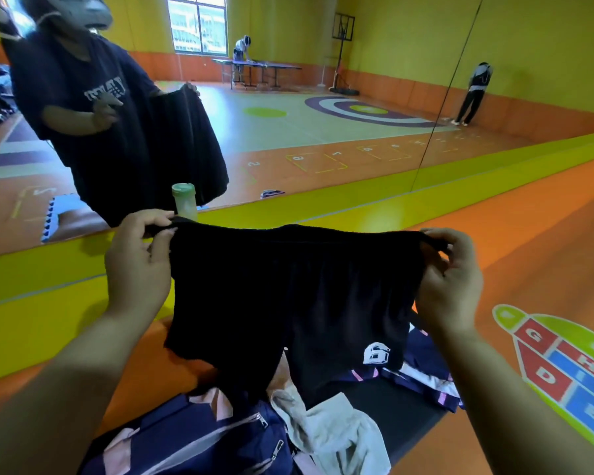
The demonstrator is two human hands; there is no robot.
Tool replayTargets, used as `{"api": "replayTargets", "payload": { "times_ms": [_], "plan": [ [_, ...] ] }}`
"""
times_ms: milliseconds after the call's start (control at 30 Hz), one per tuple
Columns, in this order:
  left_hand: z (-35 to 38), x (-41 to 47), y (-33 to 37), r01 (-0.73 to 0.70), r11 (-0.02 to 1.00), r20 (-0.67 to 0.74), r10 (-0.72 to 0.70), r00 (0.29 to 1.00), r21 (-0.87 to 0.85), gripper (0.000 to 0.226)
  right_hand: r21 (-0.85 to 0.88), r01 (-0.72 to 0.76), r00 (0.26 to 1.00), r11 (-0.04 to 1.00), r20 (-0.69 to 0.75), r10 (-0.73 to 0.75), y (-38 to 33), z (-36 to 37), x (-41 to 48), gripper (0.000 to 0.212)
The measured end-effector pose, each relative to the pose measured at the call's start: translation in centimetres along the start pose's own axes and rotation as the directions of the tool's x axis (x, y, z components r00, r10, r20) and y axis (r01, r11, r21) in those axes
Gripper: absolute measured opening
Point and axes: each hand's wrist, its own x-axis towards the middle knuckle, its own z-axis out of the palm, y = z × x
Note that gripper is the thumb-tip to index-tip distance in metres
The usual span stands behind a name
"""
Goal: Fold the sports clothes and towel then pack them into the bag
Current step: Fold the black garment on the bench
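Observation:
I hold a pair of black sports shorts [288, 296] spread out in the air by the waistband; a white number 6 shows on one leg. My left hand [139, 258] pinches the left end of the waistband and my right hand [451, 279] pinches the right end. Below the shorts, a navy bag [192, 440] with pink trim and zips lies on the floor at the bottom left. A crumpled light grey towel [336, 430] lies beside the bag. A navy, white and pink striped garment [426, 371] lies on a dark mat under the shorts' right leg.
A green-lidded bottle [185, 200] stands behind the shorts by the yellow ledge [357, 200] of a wall mirror. The mirror shows my reflection, a table and two distant people. Orange floor with a painted letter figure [563, 365] spreads to the right.

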Motion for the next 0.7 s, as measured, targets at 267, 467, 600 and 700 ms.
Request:
{"api": "replayTargets", "payload": {
  "times_ms": [267,467,600,700],
  "plan": [
    [0.7,3.2,3.1,-0.030,0.962,-0.031,0.022,0.999,-0.273,0.038,0.242,0.246,0.969,0.938,-0.053,-0.240,-3.1,0.7,2.1,0.048],
    [2.4,4.2,6.0,-0.064,0.929,0.238,0.160,0.958,-0.366,0.041,0.352,0.222,0.943,0.910,0.159,-0.291,-5.5,3.1,2.0,0.031],
    [3.6,3.5,7.1,0.021,0.894,0.462,0.211,0.862,-0.448,0.036,0.337,0.189,0.893,0.922,0.331,-0.304,-6.4,4.6,1.8,0.038],
    [4.2,2.8,7.8,0.061,0.881,0.551,0.238,0.800,-0.469,0.033,0.310,0.146,0.862,0.939,0.426,-0.275,-7.1,5.3,1.5,0.031]
  ]
}}
